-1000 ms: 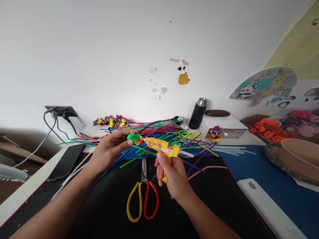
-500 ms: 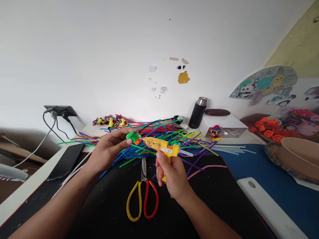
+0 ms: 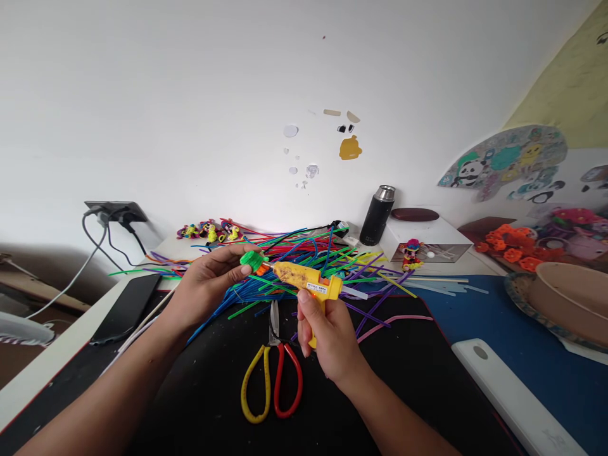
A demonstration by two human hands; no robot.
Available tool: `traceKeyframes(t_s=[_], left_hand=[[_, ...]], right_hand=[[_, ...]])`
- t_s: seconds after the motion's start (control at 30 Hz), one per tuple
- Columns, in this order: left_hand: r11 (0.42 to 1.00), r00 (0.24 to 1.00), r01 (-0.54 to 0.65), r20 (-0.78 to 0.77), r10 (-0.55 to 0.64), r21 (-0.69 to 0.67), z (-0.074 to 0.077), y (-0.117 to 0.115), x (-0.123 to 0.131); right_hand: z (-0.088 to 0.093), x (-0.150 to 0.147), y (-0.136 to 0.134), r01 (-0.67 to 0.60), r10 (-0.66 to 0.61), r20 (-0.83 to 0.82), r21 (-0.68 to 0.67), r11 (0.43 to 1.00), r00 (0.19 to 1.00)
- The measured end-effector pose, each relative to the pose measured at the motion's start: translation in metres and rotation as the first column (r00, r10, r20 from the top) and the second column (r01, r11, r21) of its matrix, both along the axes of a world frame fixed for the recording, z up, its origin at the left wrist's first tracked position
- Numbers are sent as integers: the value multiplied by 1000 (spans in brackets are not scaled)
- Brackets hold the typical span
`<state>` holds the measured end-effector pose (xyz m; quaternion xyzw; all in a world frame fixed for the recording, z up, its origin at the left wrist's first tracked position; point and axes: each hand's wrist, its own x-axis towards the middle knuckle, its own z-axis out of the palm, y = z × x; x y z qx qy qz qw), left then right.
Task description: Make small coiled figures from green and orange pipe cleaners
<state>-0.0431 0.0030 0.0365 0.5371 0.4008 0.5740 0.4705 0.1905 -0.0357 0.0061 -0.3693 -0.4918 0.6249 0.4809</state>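
My right hand is wrapped round the handle of a yellow hot glue gun, with a clear glue stick poking out of its back end. The gun's nozzle points left and meets a small green and orange pipe-cleaner piece. That piece is pinched between the thumb and fingers of my left hand. Below the two hands, scissors with one yellow and one red handle lie on the black mat, blades pointing away.
Behind my hands spreads a heap of coloured pipe cleaners. Small pipe-cleaner figures sit back left. A black flask and a white box stand back right. A phone lies left, a long white object right.
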Motion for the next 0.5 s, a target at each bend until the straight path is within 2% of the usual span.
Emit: traceKeyframes(t_s=[0.5], left_hand=[[999,999,-34,-15,34,-11,-1,1,-2]], right_hand=[[4,0,0,-5,5,24,-8,1000,1000]])
